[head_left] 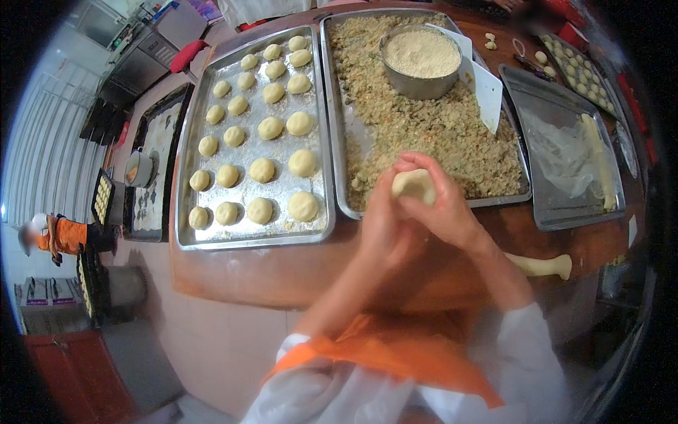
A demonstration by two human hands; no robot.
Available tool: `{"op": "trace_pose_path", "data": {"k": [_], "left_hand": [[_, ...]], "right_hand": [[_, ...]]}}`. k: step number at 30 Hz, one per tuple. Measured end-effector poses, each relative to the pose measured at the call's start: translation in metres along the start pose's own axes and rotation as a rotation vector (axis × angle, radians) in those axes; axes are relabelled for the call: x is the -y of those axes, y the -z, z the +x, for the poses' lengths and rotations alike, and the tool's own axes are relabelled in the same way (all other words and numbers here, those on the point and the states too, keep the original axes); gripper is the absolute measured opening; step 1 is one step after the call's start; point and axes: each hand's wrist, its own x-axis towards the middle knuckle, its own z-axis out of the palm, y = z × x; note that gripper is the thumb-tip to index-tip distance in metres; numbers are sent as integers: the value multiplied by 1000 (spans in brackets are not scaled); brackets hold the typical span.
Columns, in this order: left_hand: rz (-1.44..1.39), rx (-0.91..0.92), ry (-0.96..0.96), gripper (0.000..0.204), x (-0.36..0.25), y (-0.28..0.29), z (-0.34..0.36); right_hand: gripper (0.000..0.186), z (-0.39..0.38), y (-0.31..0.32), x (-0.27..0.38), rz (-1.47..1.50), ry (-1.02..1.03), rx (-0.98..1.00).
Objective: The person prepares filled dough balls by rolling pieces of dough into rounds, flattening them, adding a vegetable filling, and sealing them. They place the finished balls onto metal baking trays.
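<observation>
Left hand (381, 222) and right hand (446, 208) cupped closed round one dough piece (414, 185), frame centre; seemingly unfinished. Shaped balls (261, 170) in rows, upper left. Filling (431, 145), upper centre, and dough roll (547, 266), lower right, left to use.

Dough piece (414, 186) | pale yellow | smooth, rounded | cupped aloft between the fingers (433, 168)

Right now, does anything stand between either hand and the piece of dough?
Nothing visible: the left hand and right hand cup the piece of dough directly. The tray of crumbly mix lies beyond, not between.
</observation>
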Motion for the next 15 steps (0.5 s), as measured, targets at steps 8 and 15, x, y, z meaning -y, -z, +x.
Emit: {"op": "trace_pose_path", "data": {"k": [8, 15], "left_hand": [[188, 162, 216, 43, -19, -4, -15], [528, 252, 55, 32, -6, 10, -30]], "right_hand": [[71, -14, 21, 8, -242, 83, 178], [68, -25, 10, 17, -165, 205, 58]]}}
